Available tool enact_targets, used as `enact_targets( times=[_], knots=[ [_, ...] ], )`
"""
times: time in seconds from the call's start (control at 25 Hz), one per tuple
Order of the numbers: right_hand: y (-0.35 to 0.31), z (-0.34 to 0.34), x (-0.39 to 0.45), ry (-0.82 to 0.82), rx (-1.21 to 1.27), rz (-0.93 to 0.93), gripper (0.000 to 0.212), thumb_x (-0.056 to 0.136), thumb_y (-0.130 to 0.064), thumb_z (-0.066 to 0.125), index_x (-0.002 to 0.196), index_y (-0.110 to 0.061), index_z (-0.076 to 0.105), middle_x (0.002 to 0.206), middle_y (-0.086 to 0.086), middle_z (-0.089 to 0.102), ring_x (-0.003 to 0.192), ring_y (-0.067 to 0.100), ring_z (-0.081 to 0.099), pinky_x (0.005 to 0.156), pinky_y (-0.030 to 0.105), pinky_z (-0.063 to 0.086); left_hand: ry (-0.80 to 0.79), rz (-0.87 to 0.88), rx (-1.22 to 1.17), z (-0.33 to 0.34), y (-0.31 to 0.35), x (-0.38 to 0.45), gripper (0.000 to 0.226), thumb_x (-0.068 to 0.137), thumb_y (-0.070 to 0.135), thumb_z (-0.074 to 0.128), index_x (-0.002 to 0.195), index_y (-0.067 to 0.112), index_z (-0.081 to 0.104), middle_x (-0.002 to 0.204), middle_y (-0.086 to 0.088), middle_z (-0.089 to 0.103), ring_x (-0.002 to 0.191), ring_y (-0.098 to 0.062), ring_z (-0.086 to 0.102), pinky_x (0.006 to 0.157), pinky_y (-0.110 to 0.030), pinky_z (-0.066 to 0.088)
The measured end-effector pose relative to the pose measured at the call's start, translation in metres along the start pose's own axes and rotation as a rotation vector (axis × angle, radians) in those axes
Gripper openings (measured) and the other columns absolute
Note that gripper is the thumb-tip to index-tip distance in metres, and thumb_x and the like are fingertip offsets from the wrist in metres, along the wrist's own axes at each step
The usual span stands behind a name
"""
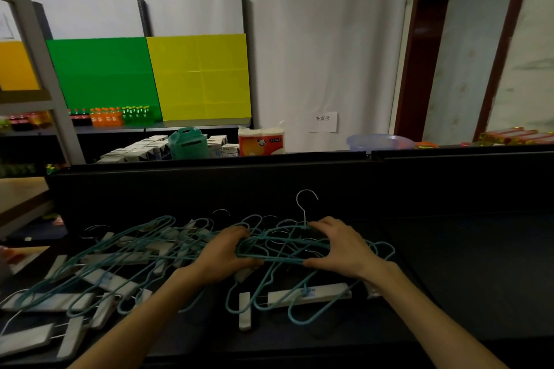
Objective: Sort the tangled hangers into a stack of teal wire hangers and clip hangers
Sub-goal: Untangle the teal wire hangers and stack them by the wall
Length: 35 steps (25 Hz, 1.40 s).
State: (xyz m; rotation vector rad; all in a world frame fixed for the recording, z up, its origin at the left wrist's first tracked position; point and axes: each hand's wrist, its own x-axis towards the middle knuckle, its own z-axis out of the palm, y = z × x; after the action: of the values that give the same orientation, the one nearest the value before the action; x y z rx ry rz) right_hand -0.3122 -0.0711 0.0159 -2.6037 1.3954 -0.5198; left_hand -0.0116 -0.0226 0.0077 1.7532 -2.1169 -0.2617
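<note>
You are working at the dark, flat surface (pixel 464 263), and most of what lies on it remains one tangled spread, so you appear to be early in the sort, gathering the first teal stack. To your left sprawls the mixed heap of thin teal wire hangers (pixel 99 252) threaded through white, bar-shaped clip hangers (pixel 48 301), and one more white clip hanger with blue lettering (pixel 308 293) lies just in front of your wrists with teal wire looped across it. Between your hands sits the gathered bunch of teal wire hangers (pixel 281 249), one pale metal hook (pixel 305 204) standing up from it. Your left hand (pixel 224 255) curls its fingers (pixel 239 232) round the bunch's left end; your right hand (pixel 344 246) grips the right end, thumb beneath. Next, I judge, you must lift slowly and shake the bunch free, since snagged loops could drag clip hangers along.
</note>
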Motion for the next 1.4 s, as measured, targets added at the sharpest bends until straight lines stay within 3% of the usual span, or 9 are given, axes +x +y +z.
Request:
enact_targets(
  times=[0.16, 0.32, 0.48, 0.68, 0.88, 1.0, 1.28, 1.4],
  knots=[
    [-0.001, -0.003, -0.004, -0.006, -0.112, -0.039, 0.102, 0.071, -0.069, 0.073, 0.154, -0.026, 0.032, 0.139, -0.004, 0.043, 0.125, 0.016, 0.043, 0.105, 0.035, 0.042, 0.086, 0.057, 0.043, 0.004, -0.002, -0.004, 0.086, 0.063, 0.096, 0.042, 0.113, 0.027, 0.058, 0.110, 0.010, 0.056, 0.101, -0.012, 0.053, 0.084, -0.031, 0.049],
    [-0.010, -0.014, -0.010, 0.069, -0.179, -0.082, 0.104, 0.072, -0.071, 0.071, 0.155, -0.023, 0.032, 0.130, -0.004, 0.044, 0.118, 0.015, 0.042, 0.103, 0.035, 0.042, 0.163, 0.045, 0.109, 0.000, -0.002, -0.005, 0.053, 0.080, 0.072, 0.063, 0.104, 0.027, 0.055, 0.101, 0.007, 0.056, 0.088, -0.013, 0.054, 0.070, -0.026, 0.044],
    [-0.020, -0.025, -0.013, 0.111, -0.330, -0.116, 0.113, 0.069, -0.081, 0.063, 0.157, -0.020, 0.027, 0.132, -0.002, 0.043, 0.119, 0.019, 0.040, 0.100, 0.034, 0.038, 0.082, 0.052, 0.225, -0.005, 0.004, -0.009, 0.045, 0.088, 0.066, 0.058, 0.100, 0.025, 0.047, 0.094, 0.007, 0.051, 0.076, -0.014, 0.052, 0.057, -0.027, 0.034],
    [-0.012, -0.042, -0.013, 0.104, -0.384, -0.069, 0.114, 0.070, -0.079, 0.065, 0.158, -0.018, 0.023, 0.129, -0.001, 0.046, 0.117, 0.021, 0.043, 0.099, 0.035, 0.039, 0.179, 0.017, 0.160, -0.021, 0.015, -0.005, 0.047, 0.089, 0.067, 0.057, 0.105, 0.023, 0.049, 0.096, 0.010, 0.049, 0.072, -0.009, 0.049, 0.054, -0.021, 0.032],
    [0.009, -0.046, -0.019, 0.051, -0.431, -0.076, 0.120, 0.067, -0.082, 0.064, 0.158, -0.016, 0.023, 0.136, 0.003, 0.044, 0.121, 0.023, 0.041, 0.100, 0.036, 0.036, 0.121, 0.046, 0.133, -0.013, 0.016, -0.007, 0.059, 0.079, 0.072, 0.064, 0.112, 0.024, 0.051, 0.105, 0.010, 0.053, 0.086, -0.011, 0.056, 0.065, -0.025, 0.043],
    [0.034, -0.051, -0.027, 0.012, -0.446, -0.054, 0.122, 0.066, -0.083, 0.064, 0.158, -0.017, 0.021, 0.139, 0.002, 0.041, 0.124, 0.023, 0.039, 0.103, 0.035, 0.034, 0.135, 0.006, 0.178, -0.015, 0.008, -0.007, 0.058, 0.077, 0.073, 0.065, 0.109, 0.027, 0.053, 0.103, 0.011, 0.053, 0.084, -0.010, 0.056, 0.063, -0.025, 0.042],
    [0.086, -0.079, -0.049, 0.128, -0.303, 0.046, 0.095, 0.070, -0.054, 0.076, 0.152, -0.023, 0.039, 0.116, -0.006, 0.054, 0.104, 0.014, 0.048, 0.084, 0.026, 0.041, 0.268, 0.052, 0.085, -0.018, 0.030, 0.023, 0.039, 0.080, 0.057, 0.076, 0.092, 0.027, 0.054, 0.087, 0.013, 0.050, 0.071, -0.010, 0.053, 0.058, -0.028, 0.040],
    [0.111, -0.089, -0.074, 0.184, -0.208, 0.149, 0.090, 0.070, -0.053, 0.078, 0.148, -0.025, 0.043, 0.116, -0.007, 0.056, 0.105, 0.015, 0.050, 0.089, 0.032, 0.044, 0.273, 0.116, 0.007, -0.009, 0.056, 0.054, 0.037, 0.078, 0.051, 0.080, 0.093, 0.028, 0.055, 0.086, 0.011, 0.050, 0.071, -0.009, 0.052, 0.059, -0.029, 0.043]
  ],
)
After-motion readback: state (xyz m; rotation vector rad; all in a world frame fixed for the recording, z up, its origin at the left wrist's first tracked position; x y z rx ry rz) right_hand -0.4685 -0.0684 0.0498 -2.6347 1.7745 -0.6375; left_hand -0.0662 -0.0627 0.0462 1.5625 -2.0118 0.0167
